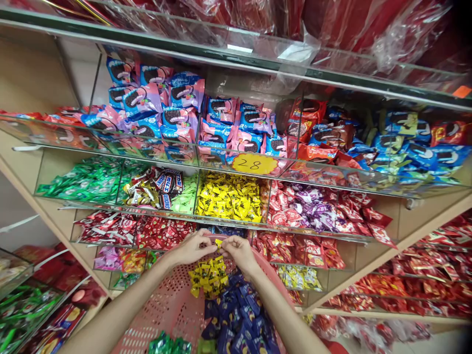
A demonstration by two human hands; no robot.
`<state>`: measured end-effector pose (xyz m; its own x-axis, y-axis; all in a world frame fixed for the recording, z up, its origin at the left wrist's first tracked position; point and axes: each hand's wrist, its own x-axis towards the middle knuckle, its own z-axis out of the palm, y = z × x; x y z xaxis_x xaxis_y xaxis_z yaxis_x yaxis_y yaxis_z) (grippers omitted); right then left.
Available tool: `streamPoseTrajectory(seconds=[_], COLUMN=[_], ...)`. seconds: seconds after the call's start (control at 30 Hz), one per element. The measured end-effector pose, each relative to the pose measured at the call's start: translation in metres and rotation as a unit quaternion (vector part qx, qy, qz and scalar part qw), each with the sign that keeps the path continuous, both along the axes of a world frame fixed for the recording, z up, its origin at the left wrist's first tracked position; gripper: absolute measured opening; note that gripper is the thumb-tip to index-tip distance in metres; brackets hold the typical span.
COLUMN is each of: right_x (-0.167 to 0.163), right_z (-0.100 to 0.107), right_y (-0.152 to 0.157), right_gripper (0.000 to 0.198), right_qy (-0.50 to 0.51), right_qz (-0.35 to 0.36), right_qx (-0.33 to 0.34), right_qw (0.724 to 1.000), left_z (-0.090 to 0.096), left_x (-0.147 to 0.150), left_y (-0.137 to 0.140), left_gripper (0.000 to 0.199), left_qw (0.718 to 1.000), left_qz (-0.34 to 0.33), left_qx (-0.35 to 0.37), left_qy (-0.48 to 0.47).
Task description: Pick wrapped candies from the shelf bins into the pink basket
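Over a pink perforated plastic basket [162, 295], my left hand [193, 247] and my right hand [239, 250] meet with fingertips close together. Between them is a small yellow-wrapped candy [218, 243], pinched from both sides. A heap of yellow candies [209, 277] lies in the basket just below my hands. Dark blue-purple wrapped sweets [239, 314] fill the right part of the basket. Some green-wrapped sweets [169, 343] are at its near side.
A tiered shelf with clear dividers stands in front. Its bins hold yellow candies [230, 196], green sweets [84, 179], red-and-purple sweets [306, 201] and blue-and-pink cookie packs [180, 113]. A yellow tag [254, 163] reads 28. More red packets [416, 280] fill shelves at right.
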<state>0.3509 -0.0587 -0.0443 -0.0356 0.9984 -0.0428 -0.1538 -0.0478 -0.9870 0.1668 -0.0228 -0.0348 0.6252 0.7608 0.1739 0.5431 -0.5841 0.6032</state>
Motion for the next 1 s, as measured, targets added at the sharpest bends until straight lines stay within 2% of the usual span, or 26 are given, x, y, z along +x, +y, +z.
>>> streamPoseTrajectory(seconds=[0.2, 0.6, 1.0], right_x=[0.0006, 0.0020, -0.0006], right_z=[0.0015, -0.0052, -0.0044], right_y=[-0.0030, -0.0030, -0.0034], right_gripper=[0.033, 0.029, 0.025], right_qy=[0.039, 0.077, -0.030], right_qz=[-0.008, -0.006, 0.004], right_qx=[-0.040, -0.056, 0.039], right_qw=[0.998, 0.995, 0.999], left_z=[-0.0028, -0.0061, -0.0043], left_x=[0.0003, -0.0003, 0.0005], left_y=[0.0022, 0.0048, 0.0040], left_gripper=[0.037, 0.026, 0.020], left_qw=[1.000, 1.000, 1.000], left_qz=[-0.005, -0.012, -0.014], left_qx=[0.000, -0.008, -0.019], left_qy=[0.003, -0.011, -0.012])
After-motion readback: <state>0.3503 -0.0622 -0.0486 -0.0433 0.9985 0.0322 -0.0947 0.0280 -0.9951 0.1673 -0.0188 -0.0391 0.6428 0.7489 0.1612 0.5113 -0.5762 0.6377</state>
